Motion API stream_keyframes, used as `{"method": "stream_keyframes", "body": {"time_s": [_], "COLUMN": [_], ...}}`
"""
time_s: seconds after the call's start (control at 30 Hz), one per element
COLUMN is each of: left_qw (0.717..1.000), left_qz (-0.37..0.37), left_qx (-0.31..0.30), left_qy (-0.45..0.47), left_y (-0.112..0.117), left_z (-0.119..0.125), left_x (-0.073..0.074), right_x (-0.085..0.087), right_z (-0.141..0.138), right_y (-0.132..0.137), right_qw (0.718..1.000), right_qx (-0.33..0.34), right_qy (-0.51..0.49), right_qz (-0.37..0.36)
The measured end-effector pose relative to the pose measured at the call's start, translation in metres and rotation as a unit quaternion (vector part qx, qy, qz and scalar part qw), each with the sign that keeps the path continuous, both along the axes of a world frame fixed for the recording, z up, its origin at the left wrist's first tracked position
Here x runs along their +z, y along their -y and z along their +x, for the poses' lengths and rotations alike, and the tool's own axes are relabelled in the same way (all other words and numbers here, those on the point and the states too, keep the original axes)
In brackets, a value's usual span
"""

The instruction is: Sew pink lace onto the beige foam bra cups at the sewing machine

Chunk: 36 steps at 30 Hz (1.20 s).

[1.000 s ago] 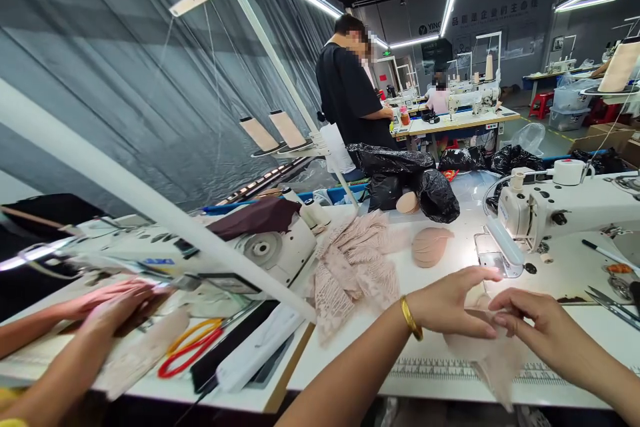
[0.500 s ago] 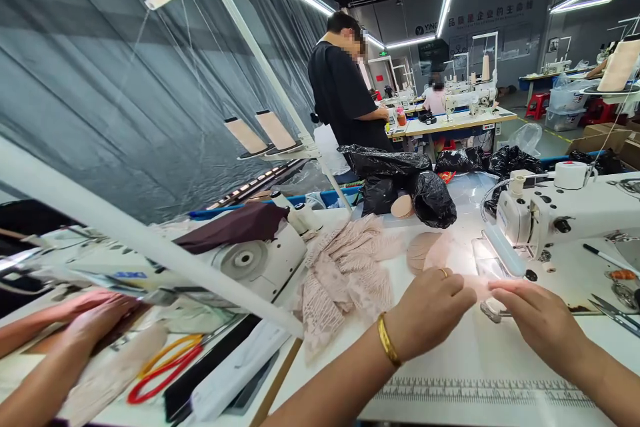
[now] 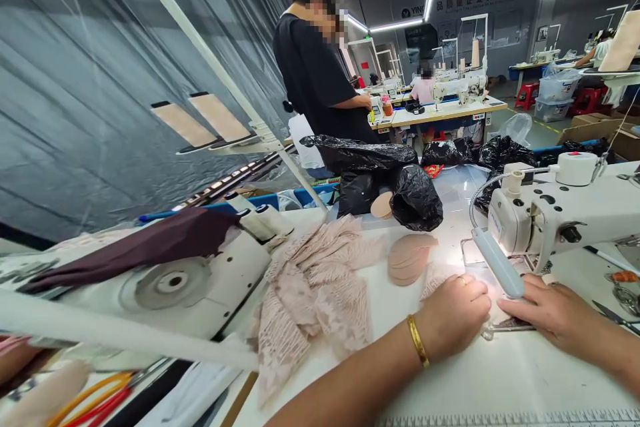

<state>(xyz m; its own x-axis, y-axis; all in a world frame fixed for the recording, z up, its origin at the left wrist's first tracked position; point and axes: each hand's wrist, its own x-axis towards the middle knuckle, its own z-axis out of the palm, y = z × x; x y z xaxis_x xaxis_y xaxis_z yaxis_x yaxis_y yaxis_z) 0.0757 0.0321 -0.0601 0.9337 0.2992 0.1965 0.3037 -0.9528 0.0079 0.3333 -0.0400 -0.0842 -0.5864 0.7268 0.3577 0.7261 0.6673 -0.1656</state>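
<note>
My left hand [image 3: 454, 315], with a gold bangle and a ring, lies fingers curled on a small pale lace piece [image 3: 434, 282] on the white table [image 3: 480, 380]. My right hand [image 3: 543, 312] presses flat on the same fabric just right of it, under the head of the white sewing machine [image 3: 555, 213]. The fabric between the hands is mostly hidden by them and by the machine's lamp bar. A stack of beige foam cups [image 3: 407, 257] lies just beyond my left hand.
A heap of pink lace pieces [image 3: 313, 293] lies left of my hands. Another sewing machine [image 3: 165, 280] with dark cloth on it stands at left. Black plastic bags [image 3: 380, 173] sit behind. Scissors [image 3: 617, 310] lie at right. A person in black stands beyond.
Both hands have moved forward with the fabric, from the table's front edge up under the sewing machine head, and now press it down. The view has shifted left and closer.
</note>
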Motion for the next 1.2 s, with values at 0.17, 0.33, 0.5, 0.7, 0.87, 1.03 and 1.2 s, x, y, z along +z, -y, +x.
{"method": "stream_keyframes", "body": {"time_s": [0.17, 0.33, 0.5, 0.7, 0.87, 1.03, 1.2], "left_qw": [1.0, 0.999, 0.999, 0.998, 0.993, 0.993, 0.999], "left_qz": [-0.014, -0.033, -0.044, -0.05, -0.087, -0.094, -0.041], "left_qx": [0.008, 0.014, 0.018, 0.007, -0.01, -0.015, -0.014], "left_qy": [0.012, 0.008, -0.002, 0.046, 0.08, 0.076, 0.033], "left_y": [0.003, 0.004, 0.006, 0.002, -0.008, -0.021, -0.03], "left_z": [-0.003, 0.0, 0.002, 0.005, 0.009, 0.011, 0.013], "left_x": [-0.002, 0.0, 0.002, -0.006, -0.011, -0.012, -0.012], "right_x": [0.001, 0.005, 0.007, 0.008, 0.006, 0.004, -0.004], "right_z": [0.003, 0.002, 0.001, -0.002, -0.007, -0.008, -0.005], "right_y": [0.001, 0.002, 0.003, 0.001, 0.001, -0.001, -0.004], "right_qw": [0.999, 0.998, 0.999, 0.997, 0.996, 0.995, 0.99], "right_qx": [-0.006, 0.015, 0.013, -0.009, -0.045, -0.078, -0.118], "right_qy": [0.011, -0.009, -0.017, -0.015, -0.022, 0.011, 0.054], "right_qz": [-0.033, -0.057, -0.05, -0.074, -0.074, -0.064, -0.051]}}
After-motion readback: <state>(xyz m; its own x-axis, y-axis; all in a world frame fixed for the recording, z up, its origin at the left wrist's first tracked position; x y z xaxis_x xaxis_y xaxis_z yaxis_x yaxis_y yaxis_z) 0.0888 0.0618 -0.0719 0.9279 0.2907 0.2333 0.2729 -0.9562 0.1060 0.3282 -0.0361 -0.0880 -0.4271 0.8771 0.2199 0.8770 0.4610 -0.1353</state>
